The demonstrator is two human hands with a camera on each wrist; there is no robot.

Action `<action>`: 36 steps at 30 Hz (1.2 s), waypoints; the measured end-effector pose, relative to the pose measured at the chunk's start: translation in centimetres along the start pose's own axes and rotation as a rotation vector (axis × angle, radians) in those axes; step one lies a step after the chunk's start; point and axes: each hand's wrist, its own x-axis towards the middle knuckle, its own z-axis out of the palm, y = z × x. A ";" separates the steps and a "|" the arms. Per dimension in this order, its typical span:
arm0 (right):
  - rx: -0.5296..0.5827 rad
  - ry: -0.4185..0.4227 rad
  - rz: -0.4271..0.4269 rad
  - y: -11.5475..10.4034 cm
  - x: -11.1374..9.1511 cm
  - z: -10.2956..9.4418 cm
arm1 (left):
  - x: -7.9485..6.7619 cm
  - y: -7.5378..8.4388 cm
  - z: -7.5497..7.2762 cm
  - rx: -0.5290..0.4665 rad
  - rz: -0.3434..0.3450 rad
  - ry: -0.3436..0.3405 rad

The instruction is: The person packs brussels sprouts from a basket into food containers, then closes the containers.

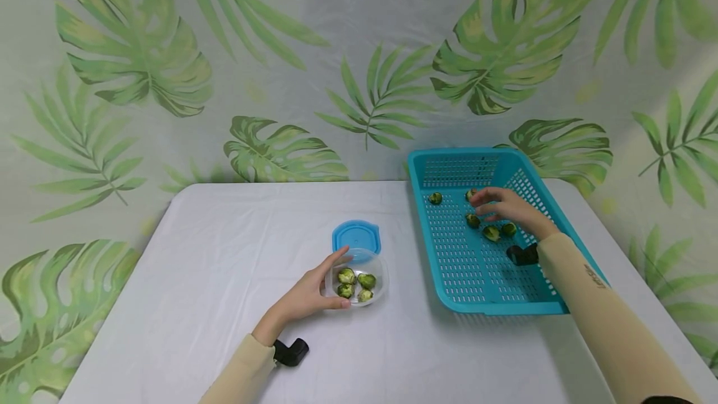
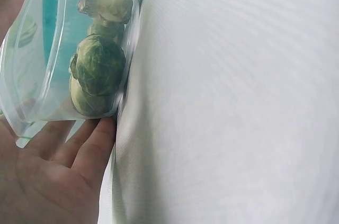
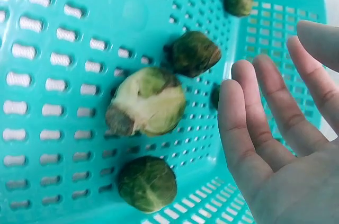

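My left hand point(image 1: 303, 297) grips a clear plastic container point(image 1: 384, 282) from its left side, thumb at the near side and fingers at the far side. Inside it lie several Brussels sprouts point(image 1: 367, 280), seen through the wall in the left wrist view. My right hand point(image 1: 513, 209) hovers over a turquoise basket point(image 1: 449, 300), its fingers spread and slightly bent with nothing in them. Below and beside those fingers sit several more sprouts, including a pale-sided Brussels sprout point(image 3: 153, 101) and a dark green one point(image 3: 147, 184).
A blue lid point(image 1: 356, 234) lies on the white-covered table point(image 1: 224, 254) just behind the container. The perforated basket has raised walls and stands on the right part of the table. A leaf-patterned cloth point(image 1: 269, 80) hangs behind the table.
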 end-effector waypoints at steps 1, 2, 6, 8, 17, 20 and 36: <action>-0.008 -0.004 0.007 0.1 0.1 0.0 | 0.0 0.0 0.0 0.002 -0.004 0.000; -0.015 -0.012 0.013 0.2 0.2 0.0 | 0.0 0.0 0.0 0.005 -0.008 0.001; -0.057 -0.041 0.036 0.6 0.5 -0.1 | 0.0 -0.1 0.1 0.004 -0.003 0.003; -0.075 -0.056 0.045 0.9 0.7 -0.1 | 0.0 -0.2 0.1 -0.002 0.000 0.002; -0.144 -0.124 0.050 1.2 0.9 0.2 | 0.1 -0.3 0.1 0.003 0.006 0.001; -0.159 -0.142 0.051 1.2 0.9 0.3 | 0.1 -0.3 0.1 -0.001 0.006 0.001; -0.147 -0.060 0.031 1.3 1.1 0.7 | 0.1 -0.3 0.1 0.000 0.001 0.005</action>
